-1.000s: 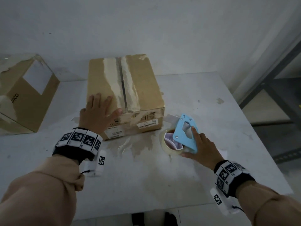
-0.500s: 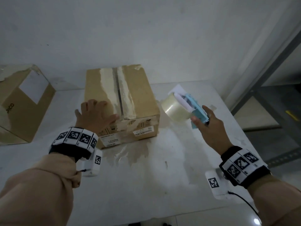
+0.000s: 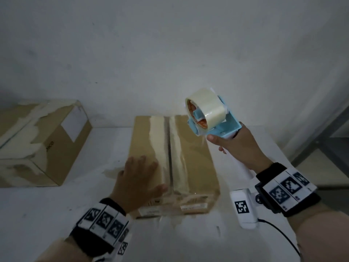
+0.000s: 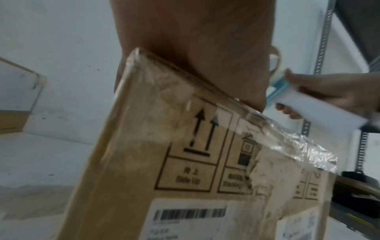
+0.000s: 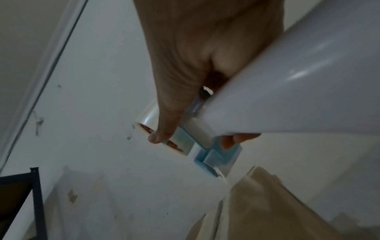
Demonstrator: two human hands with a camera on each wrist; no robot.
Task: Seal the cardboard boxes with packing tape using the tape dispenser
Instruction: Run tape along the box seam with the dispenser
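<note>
A brown cardboard box [image 3: 190, 157] lies in the middle of the white table [image 3: 47, 210], its flaps closed along a centre seam with torn old tape on both sides. My left hand [image 3: 137, 178] lies flat on its near left top; the left wrist view shows the palm [image 4: 205, 48] on the box's top edge [image 4: 185, 129]. My right hand [image 3: 236, 146] grips the white handle of a light blue tape dispenser [image 3: 221, 127] carrying a clear tape roll [image 3: 206, 108], held in the air over the box's far right corner. In the right wrist view the dispenser [image 5: 211, 146] points down at the box [image 5: 267, 203].
A second cardboard box [image 3: 37, 142] with torn tape stands at the left of the table. A white wall rises right behind the table. A dark metal shelf frame [image 3: 332, 129] stands to the right. Loose clear tape [image 4: 292, 146] hangs off the box's front.
My right hand picked the dispenser up off the table and raised it over the far right of the box. My left hand stayed on the box top.
</note>
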